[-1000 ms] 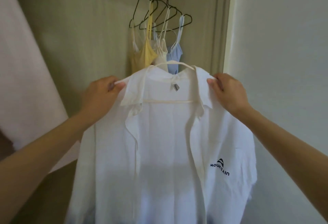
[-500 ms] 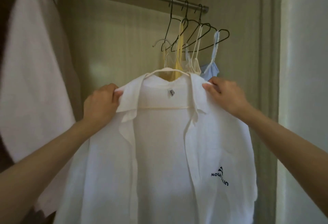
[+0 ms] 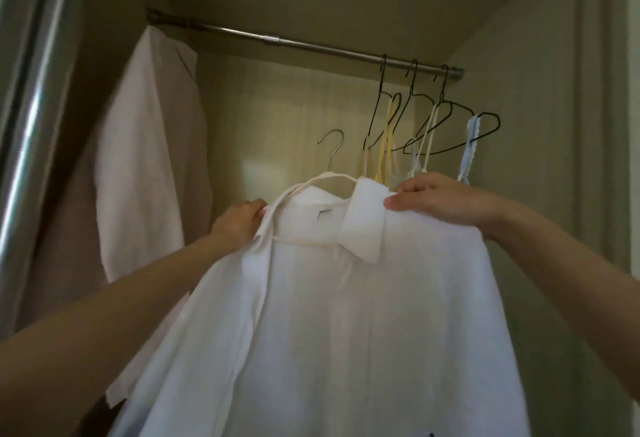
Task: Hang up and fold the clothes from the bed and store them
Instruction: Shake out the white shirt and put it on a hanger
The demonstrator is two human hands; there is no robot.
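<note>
A white collared shirt (image 3: pixel 346 315) hangs on a white hanger (image 3: pixel 327 177) whose metal hook (image 3: pixel 333 145) points up, well below the closet rail (image 3: pixel 311 45). My left hand (image 3: pixel 239 222) grips the shirt's left shoulder at the hanger end. At the right shoulder, beside the collar, my right hand (image 3: pixel 446 199) pinches the cloth. The hook is free of the rail.
Black wire hangers (image 3: pixel 443 125) with yellow, white and blue strap tops (image 3: pixel 465 145) hang at the rail's right end. A pale garment (image 3: pixel 149 177) hangs at the left end. A shiny metal door frame (image 3: pixel 31 118) stands at far left; the closet's right wall is close.
Both hands have lifted the shirt and hanger toward the rail, and the view has tilted up. The hanger hook and the whole rail have come into sight.
</note>
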